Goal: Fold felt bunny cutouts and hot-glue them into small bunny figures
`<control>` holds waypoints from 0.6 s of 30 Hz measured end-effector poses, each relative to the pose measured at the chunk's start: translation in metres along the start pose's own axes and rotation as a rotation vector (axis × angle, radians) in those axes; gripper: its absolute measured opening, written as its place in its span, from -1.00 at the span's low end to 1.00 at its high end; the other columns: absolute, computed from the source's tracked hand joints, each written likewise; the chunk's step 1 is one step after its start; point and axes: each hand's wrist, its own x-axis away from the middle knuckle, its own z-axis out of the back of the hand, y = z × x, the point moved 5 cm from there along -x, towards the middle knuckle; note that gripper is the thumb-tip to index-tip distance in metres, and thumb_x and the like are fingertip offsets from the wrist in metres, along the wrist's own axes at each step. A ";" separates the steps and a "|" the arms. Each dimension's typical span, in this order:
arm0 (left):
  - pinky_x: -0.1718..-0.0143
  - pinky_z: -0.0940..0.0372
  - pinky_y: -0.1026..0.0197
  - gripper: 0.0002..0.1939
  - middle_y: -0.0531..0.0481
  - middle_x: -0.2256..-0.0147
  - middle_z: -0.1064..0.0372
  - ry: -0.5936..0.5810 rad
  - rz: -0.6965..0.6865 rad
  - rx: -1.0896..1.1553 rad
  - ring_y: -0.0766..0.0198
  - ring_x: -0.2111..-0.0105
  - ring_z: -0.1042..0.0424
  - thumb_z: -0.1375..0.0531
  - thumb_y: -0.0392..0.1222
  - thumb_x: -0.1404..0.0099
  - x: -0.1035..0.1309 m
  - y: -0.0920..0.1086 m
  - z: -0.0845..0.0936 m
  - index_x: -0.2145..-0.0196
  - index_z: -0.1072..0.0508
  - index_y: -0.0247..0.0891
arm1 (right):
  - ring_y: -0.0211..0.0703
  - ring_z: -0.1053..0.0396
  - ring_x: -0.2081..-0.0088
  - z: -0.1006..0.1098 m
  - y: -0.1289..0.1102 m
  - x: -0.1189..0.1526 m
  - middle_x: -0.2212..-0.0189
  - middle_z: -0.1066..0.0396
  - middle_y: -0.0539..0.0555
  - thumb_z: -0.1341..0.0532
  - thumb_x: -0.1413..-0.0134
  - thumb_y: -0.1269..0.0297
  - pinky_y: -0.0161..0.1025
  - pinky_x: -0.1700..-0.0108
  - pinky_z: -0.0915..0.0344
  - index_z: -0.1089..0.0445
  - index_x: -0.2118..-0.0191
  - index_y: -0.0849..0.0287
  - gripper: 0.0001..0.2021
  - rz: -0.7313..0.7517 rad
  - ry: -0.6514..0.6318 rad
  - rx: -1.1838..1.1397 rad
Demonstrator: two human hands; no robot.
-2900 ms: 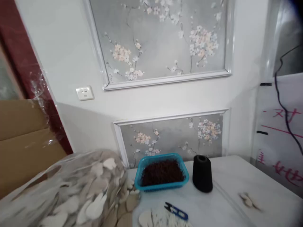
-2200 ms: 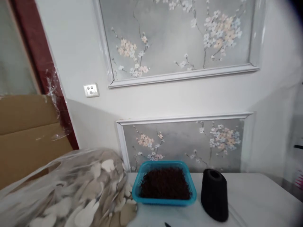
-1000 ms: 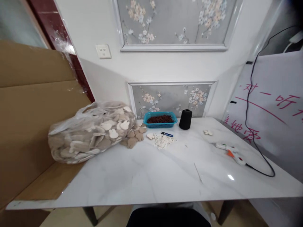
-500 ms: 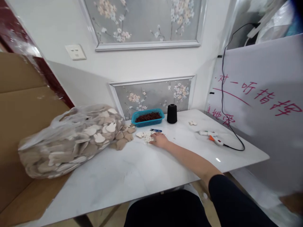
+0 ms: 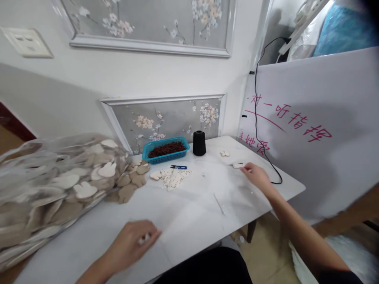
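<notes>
My left hand (image 5: pixel 133 241) is over the table's near edge, its fingers curled closed. Something small and white (image 5: pixel 144 238) shows between thumb and fingers; its kind is hard to make out. At the right, my right hand (image 5: pixel 257 176) is closed round a white hot glue gun (image 5: pixel 237 165) lying on the table, hiding its handle and trigger. A pile of tiny white bits with dark specks (image 5: pixel 174 178) is spread mid-table. Beside it lie a white felt piece (image 5: pixel 155 175) and blue thread snips (image 5: pixel 179 167).
A clear bag (image 5: pixel 65 193) of beige and white rabbit-shaped felt pieces fills the left. Toward the wall stand a blue basket (image 5: pixel 166 158) of dark brown bits and a black thread cone (image 5: pixel 199 143). Small white pieces (image 5: pixel 224 154) lie farther right. A black cord (image 5: pixel 257 98) hangs down.
My right hand has moved from the speckled white pile rightward to the glue gun and closed on it. My left hand has come into view. The view has shifted right.
</notes>
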 end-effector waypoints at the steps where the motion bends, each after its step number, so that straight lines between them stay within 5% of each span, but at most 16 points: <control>1: 0.42 -0.27 0.45 -0.64 0.05 0.35 -0.45 -0.041 0.051 -0.019 0.46 0.43 -0.38 -0.01 0.06 -0.28 -0.022 -0.017 0.001 0.39 -0.47 -0.22 | 0.02 -0.40 0.26 0.008 0.025 -0.002 0.26 -0.45 0.20 -0.05 -0.14 -0.02 -0.19 0.31 -0.21 -0.40 0.21 0.23 -0.60 -0.124 0.011 0.070; 4: 0.20 -0.36 0.33 -0.58 0.00 -0.05 -0.31 -0.018 0.196 -0.076 0.28 0.08 -0.39 0.05 0.08 -0.28 -0.092 -0.078 0.007 0.09 -0.42 -0.15 | 0.08 -0.39 0.17 0.004 0.071 -0.005 0.16 -0.42 0.24 -0.13 -0.07 -0.02 -0.19 0.29 -0.22 -0.36 0.07 0.28 -0.53 -0.272 -0.123 0.205; 6: -0.15 -0.20 0.12 -0.52 -0.04 -0.18 -0.14 -0.015 0.169 -0.086 0.15 -0.17 -0.17 0.02 0.02 -0.25 -0.131 -0.111 0.004 -0.07 -0.32 -0.17 | 0.07 -0.37 0.12 -0.006 0.081 -0.005 0.10 -0.40 0.23 -0.11 -0.10 0.07 -0.19 0.23 -0.23 -0.33 0.00 0.27 -0.56 -0.263 -0.153 0.215; 8: -0.27 0.00 -0.02 -0.48 -0.10 -0.22 -0.05 0.008 0.211 -0.022 0.06 -0.23 -0.07 0.00 -0.01 -0.21 -0.155 -0.139 -0.001 -0.09 -0.32 -0.22 | 0.06 -0.36 0.09 -0.015 0.082 -0.004 0.07 -0.38 0.22 -0.05 -0.15 0.13 -0.16 0.18 -0.24 -0.31 -0.04 0.25 -0.59 -0.251 -0.154 0.212; 11: -0.26 0.00 -0.07 -0.53 -0.16 -0.10 -0.24 0.061 0.299 0.089 0.01 -0.14 -0.21 -0.05 0.01 -0.16 -0.166 -0.164 -0.001 0.04 -0.43 -0.24 | 0.15 -0.32 0.04 -0.020 0.072 -0.003 0.00 -0.32 0.25 -0.04 -0.16 0.17 -0.06 0.08 -0.24 -0.30 -0.07 0.26 -0.58 -0.196 -0.117 0.284; 15: -0.07 -0.23 -0.03 -0.58 -0.14 0.19 -0.43 0.186 0.429 0.207 0.09 0.12 -0.40 -0.09 0.05 -0.13 -0.154 -0.166 0.011 0.12 -0.42 -0.21 | 0.19 -0.18 -0.10 -0.024 0.009 -0.017 -0.08 -0.23 0.25 -0.07 -0.14 0.09 0.05 -0.09 -0.17 -0.24 -0.11 0.26 -0.52 0.135 0.039 0.225; 18: 0.18 -0.38 0.09 -0.47 -0.02 0.41 -0.38 0.298 0.523 0.389 0.23 0.35 -0.41 -0.12 0.10 -0.12 -0.142 -0.144 0.015 0.03 -0.26 -0.26 | 0.04 -0.17 -0.13 -0.047 -0.080 -0.023 -0.11 -0.20 0.17 -0.07 -0.17 0.02 0.01 -0.14 -0.16 -0.23 -0.11 0.13 -0.55 0.472 -0.145 -0.069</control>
